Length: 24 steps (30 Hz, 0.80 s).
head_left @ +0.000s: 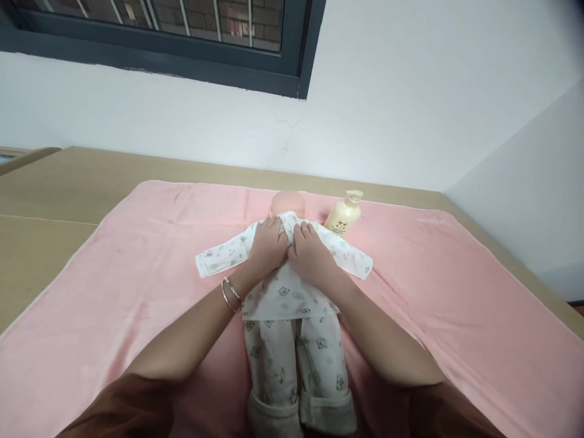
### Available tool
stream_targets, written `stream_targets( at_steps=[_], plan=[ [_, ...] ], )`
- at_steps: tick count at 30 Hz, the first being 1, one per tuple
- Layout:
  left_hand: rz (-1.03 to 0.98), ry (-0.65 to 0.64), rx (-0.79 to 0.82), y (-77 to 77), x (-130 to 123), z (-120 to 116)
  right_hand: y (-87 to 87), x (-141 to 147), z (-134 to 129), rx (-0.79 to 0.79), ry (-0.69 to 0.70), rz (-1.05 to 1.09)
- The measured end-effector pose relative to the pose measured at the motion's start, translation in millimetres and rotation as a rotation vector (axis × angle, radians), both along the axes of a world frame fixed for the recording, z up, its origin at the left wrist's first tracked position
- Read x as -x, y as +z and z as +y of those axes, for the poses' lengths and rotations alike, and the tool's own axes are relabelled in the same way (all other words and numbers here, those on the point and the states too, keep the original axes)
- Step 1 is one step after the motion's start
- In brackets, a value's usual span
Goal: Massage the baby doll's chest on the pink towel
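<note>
A baby doll lies on the pink blanket, its bare, smooth head (288, 204) at the far end. It is dressed in a white top (292, 298) with small green prints and matching trousers (322, 353) with turned-up cuffs. Both sleeves stretch out sideways. My left hand (267, 246) rests on the left side of the top's chest, fingers laid on the cloth towards the collar. Close beside it, my right hand (312, 252) lies on the other side, fingers also on the fabric. Between the hands, the collar cloth shows some folds. Beneath the palms the cloth is hidden.
A cream pump bottle (344, 213) leans beyond the right-hand sleeve. The pink blanket (137, 267) is spread over a wooden table (59, 182), with some wrinkles. A white wall (387, 109) rises behind it, with a dark-framed window (182, 58) at upper left.
</note>
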<state>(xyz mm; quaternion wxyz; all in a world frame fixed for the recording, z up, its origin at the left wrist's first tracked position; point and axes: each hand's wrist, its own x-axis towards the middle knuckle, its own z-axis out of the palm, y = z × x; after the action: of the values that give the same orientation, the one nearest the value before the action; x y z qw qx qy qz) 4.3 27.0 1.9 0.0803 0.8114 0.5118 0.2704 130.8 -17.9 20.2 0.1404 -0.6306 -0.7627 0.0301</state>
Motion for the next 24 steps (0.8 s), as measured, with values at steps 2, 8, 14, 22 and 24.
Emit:
stream_targets(
  at_steps=[2,8,14,22,24],
  plan=[
    [0.019,0.041,-0.045,-2.1,-5.9,-14.0,4.3,-11.3,11.7,0.049,0.038,0.050],
    [0.040,0.077,-0.062,-8.9,-9.8,-28.6,3.8,-20.5,24.8,0.036,-0.016,0.051],
    [0.074,-0.031,-0.058,-8.4,12.8,7.7,-0.4,7.2,-10.1,-0.047,0.018,0.002],
    [0.031,0.095,-0.064,-6.9,-10.8,-32.7,5.4,-18.6,26.8,0.021,-0.025,0.109],
    [0.023,0.029,-0.072,-4.5,-4.9,-22.3,-0.6,-8.4,16.1,-0.031,-0.037,0.087]
  ],
)
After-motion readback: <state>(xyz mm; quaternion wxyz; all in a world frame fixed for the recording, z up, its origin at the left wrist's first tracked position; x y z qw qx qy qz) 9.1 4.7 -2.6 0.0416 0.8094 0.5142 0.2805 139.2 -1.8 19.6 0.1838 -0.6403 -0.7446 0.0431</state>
